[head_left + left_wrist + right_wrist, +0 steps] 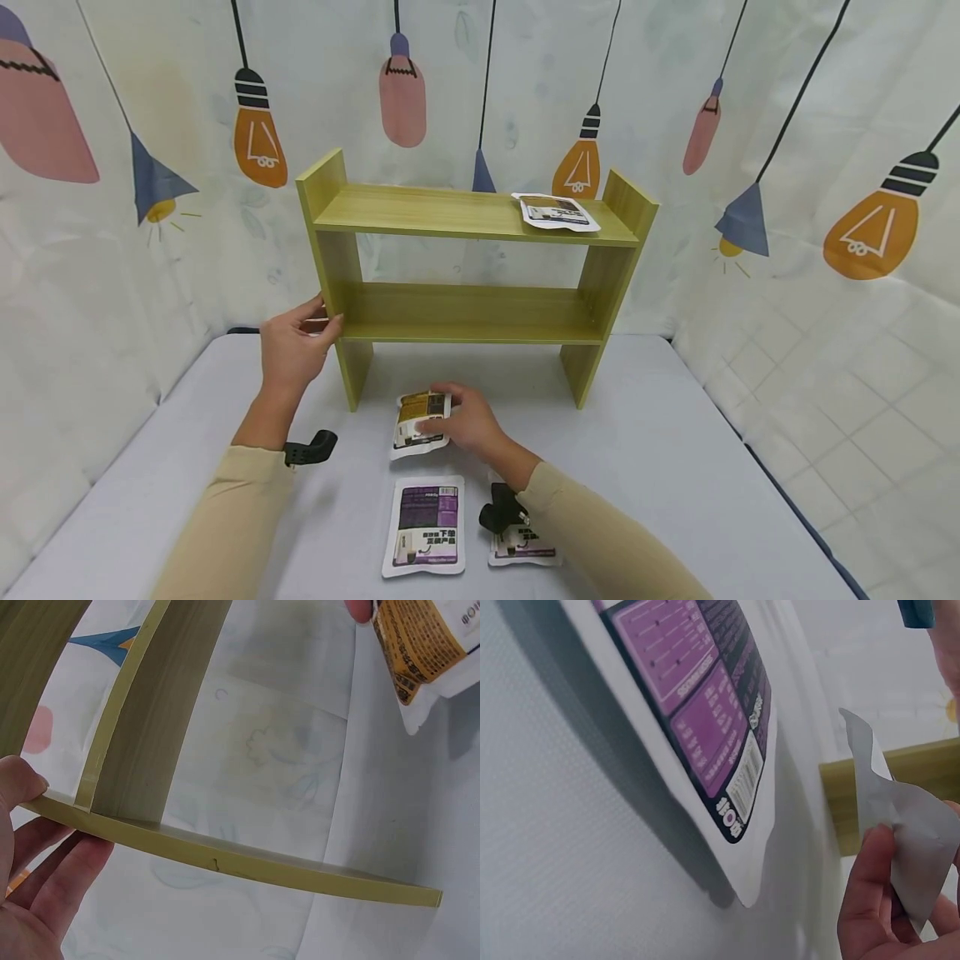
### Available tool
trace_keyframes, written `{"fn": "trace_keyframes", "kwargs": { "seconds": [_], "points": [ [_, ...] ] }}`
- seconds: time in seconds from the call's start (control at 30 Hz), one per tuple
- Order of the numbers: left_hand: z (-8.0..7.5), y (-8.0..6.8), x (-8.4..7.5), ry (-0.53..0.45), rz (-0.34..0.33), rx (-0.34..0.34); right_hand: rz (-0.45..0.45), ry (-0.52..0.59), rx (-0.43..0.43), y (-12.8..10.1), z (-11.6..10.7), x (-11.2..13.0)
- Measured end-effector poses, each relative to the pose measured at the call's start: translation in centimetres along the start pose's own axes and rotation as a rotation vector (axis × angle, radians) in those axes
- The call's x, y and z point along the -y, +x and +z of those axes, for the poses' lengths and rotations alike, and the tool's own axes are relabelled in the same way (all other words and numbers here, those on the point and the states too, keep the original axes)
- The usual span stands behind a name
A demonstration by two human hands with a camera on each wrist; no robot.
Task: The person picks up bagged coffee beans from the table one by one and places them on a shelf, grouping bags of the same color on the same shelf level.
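Nearest, on the white tabletop [341,533], a purple-labelled pouch [425,525] lay flat; just beside it sat a second pouch [522,546], partly covered by the right wrist's black camera [501,508], its label seemingly purple too. Beyond these, the right hand [472,423] pinched an orange-and-black-labelled pouch [416,408] between thumb and fingers, tilted before a wooden shelf unit [468,313]. The left hand [295,350] grasped the unit's left side panel [326,258], fingers on its outer side. Farther back, the top board [427,207] carried another printed pouch [557,213] near its right end.
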State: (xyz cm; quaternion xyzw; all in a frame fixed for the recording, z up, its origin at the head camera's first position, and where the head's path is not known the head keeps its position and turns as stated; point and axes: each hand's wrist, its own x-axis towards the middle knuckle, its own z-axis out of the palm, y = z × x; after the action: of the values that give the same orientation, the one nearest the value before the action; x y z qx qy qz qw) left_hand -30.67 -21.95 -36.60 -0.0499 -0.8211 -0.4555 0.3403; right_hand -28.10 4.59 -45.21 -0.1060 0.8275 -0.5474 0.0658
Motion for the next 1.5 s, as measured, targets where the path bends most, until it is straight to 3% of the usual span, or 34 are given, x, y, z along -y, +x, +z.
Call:
{"fn": "trace_keyframes", "kwargs": {
  "seconds": [0.93,1.5],
  "points": [
    [0.0,0.0,0.2,-0.004,0.029,-0.013,-0.057,0.164,0.005,-1.6,-1.3,1.9],
    [0.0,0.0,0.0,-0.003,0.0,-0.01,-0.03,0.257,0.001,-2.2,-2.7,2.9]
  ]
}}
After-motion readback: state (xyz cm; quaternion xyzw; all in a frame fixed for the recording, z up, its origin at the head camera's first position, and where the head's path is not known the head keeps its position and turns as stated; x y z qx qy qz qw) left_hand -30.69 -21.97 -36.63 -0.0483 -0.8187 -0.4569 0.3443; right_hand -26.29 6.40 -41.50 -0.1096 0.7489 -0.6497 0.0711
